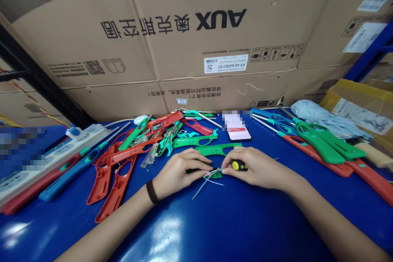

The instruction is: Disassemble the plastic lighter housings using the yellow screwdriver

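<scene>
Far left: I see a long white plastic power strip (46,159) at the edge of the shiny blue table (215,221), well apart from the hands.
Left pile: Flat red plastic handle shells (113,188) and a long blue plastic lighter (73,170) lie loose. I think they are kept there for easy reach.
Left hand: The left hand (178,172) rests on the table. Its fingers are bent and pinch a small black part (192,170), I think to hold it steady.
Between the hands: A little green plastic piece with thin white wires (215,174) lies on the table, touching both sets of fingertips. The wires trail toward me.
Right hand: The right hand (260,168) is curled tight around a black stub with a round yellow button (238,166), button side up.
Behind the hands: A flat phone with a red bar (238,131) lies face up, near but not touching.
Right side: Long green plastic lighters (322,145) lie side by side, apart from the loose parts.
Back: A big brown cardboard box (184,49) stands like a wall.
</scene>
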### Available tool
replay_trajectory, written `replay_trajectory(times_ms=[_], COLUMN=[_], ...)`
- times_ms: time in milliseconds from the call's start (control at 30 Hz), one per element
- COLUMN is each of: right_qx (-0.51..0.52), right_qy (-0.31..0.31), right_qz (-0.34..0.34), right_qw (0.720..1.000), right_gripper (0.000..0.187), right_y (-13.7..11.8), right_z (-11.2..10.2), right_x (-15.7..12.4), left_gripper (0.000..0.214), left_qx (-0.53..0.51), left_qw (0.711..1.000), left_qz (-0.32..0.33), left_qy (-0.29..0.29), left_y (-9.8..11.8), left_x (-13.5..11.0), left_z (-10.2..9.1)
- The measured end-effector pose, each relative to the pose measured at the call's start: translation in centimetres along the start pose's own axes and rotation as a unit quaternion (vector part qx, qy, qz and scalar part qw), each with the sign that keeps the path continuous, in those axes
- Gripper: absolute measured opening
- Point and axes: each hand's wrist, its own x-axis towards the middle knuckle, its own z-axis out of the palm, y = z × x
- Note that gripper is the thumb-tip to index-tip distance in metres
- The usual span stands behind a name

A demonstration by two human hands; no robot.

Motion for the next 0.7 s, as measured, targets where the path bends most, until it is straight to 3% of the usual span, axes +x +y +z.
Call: replay_trajectory(times_ms=[200,300,500,700], right_qx=[0.001,0.003,0.004,0.016], right_qy=[-0.007,-0.014,-0.017,-0.011], right_qz=[0.005,0.004,0.005,-0.006], right_qw=[1.0,1.0,1.0,1.0], right_gripper=[0.016,0.019,0.023,0.022], right_y=[-0.1,-0.3,-0.4,-0.4], right_z=[0.0,0.0,0.2,0.3], right_x=[-0.1,-0.2,0.0,0.1], left_gripper=[0.037,0.037,0.023,0.015], left_qx=[0.019,0.024,0.025,0.013], left_qw=[0.996,0.994,0.999,0.999], left_qz=[-0.022,-0.013,-0.026,-0.023], left_qy=[-0.086,-0.107,-0.026,0.019], left_y=[0.1,-0.1,0.6,0.6], left_x=[-0.1,-0.6,-0.6,-0.5], left_z=[-1.7,-1.7,-0.4,0.5])
